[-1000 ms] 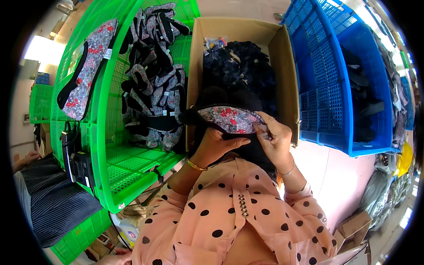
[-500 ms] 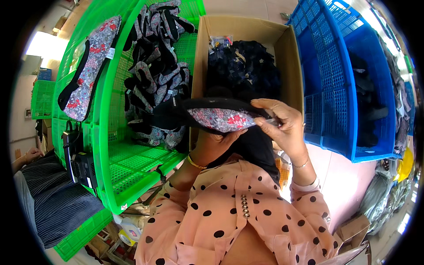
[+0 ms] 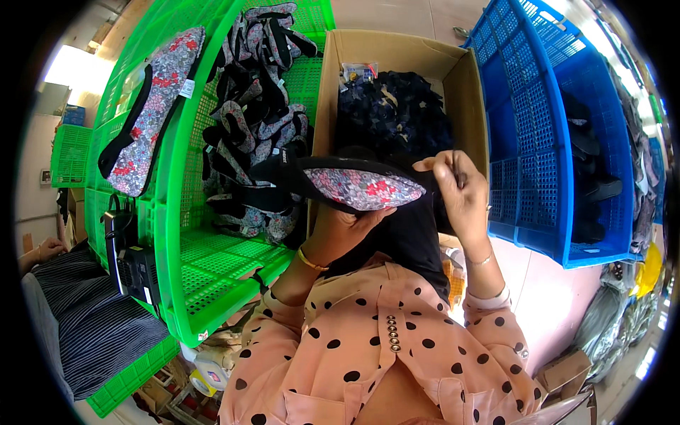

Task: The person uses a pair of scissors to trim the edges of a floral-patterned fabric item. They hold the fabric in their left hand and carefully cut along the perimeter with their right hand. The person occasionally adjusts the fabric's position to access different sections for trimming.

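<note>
My left hand (image 3: 338,228) holds a flat floral-patterned sandal sole (image 3: 361,187) from below, with black straps (image 3: 283,168) sticking out to its left. My right hand (image 3: 457,190) is raised at the sole's right end, fingers pinched on a thin dark strap or tab there. Both hands hover in front of an open cardboard box (image 3: 333,85) of dark blue fabric pieces (image 3: 393,117). Black cloth (image 3: 407,234) lies over my lap below the sole.
A green plastic crate (image 3: 227,262) on the left holds a heap of floral and black sandals (image 3: 248,134); a pair hangs on its outer rim (image 3: 145,113). A blue crate (image 3: 538,142) with dark items stands on the right. Another person in striped clothing (image 3: 78,333) sits at lower left.
Both hands have lifted the floral sole upward and turned it flatter. My right hand moved from gripping the sole's edge to pinching at its right tip.
</note>
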Motion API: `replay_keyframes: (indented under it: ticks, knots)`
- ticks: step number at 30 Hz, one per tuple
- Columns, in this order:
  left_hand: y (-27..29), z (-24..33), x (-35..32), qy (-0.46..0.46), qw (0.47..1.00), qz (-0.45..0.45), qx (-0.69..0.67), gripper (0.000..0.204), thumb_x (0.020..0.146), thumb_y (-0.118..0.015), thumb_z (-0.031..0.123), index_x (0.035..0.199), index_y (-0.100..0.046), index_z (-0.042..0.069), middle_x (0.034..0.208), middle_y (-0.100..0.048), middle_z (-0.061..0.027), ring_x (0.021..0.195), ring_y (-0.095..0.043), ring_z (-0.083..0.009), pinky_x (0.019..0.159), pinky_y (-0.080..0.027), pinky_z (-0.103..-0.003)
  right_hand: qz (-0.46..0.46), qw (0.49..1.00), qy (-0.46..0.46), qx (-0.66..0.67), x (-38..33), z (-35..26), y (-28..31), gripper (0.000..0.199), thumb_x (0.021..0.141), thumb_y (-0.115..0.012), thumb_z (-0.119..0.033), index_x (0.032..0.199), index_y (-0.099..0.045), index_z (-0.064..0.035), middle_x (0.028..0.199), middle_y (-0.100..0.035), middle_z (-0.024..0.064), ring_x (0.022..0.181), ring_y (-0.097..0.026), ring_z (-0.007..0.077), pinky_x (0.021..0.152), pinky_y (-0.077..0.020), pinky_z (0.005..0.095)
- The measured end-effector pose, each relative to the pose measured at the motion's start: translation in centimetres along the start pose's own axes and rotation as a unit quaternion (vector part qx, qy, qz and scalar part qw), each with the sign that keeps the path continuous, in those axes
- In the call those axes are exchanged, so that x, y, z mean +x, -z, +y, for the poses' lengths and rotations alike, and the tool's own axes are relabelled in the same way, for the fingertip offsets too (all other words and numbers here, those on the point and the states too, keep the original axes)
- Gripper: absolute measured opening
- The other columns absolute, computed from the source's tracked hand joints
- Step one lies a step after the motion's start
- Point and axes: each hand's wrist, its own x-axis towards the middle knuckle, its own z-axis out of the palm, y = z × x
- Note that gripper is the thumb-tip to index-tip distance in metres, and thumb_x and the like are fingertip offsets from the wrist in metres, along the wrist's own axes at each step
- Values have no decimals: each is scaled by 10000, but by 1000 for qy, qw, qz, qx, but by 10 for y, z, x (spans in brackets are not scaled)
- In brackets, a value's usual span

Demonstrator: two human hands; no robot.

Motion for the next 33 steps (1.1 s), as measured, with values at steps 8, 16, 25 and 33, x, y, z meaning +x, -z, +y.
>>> replay_keyframes:
  ticks: [8,16,25,33]
  knots:
    - [7,11,23,93,986,-78,-115,312,816,-776,163,1056,-660,0,1017,-697,-96,928,-667,-198,830,-506,-320,-63,992,48,-95,-15,5,-2,255,820,-758,-107,1031,-672,7,861,-685,143,694,-648,138,641,-502,250]
    - [-32,2,24,-37,975,40,215,612,636,-877,374,1069,-612,32,982,-656,-151,904,-625,-364,849,-480,-437,26,998,-44,-36,-26,26,-34,174,911,-680,-109,988,-631,40,692,-620,54,651,-534,59,586,-444,229]
    - [-22,-5,9,-33,981,-8,188,360,596,-804,230,853,-656,27,836,-654,-173,787,-631,-364,724,-492,-441,-47,973,93,-206,-35,19,3,346,755,-745,-46,1087,-653,-19,951,-706,160,789,-700,314,659,-552,337]
    - [-18,29,-10,122,920,-367,-66,354,654,-837,200,874,-645,0,817,-673,-104,740,-641,-190,720,-518,-320,-293,901,247,-203,-24,-17,10,337,670,-818,-254,895,-661,-58,982,-678,91,776,-653,281,651,-519,333]
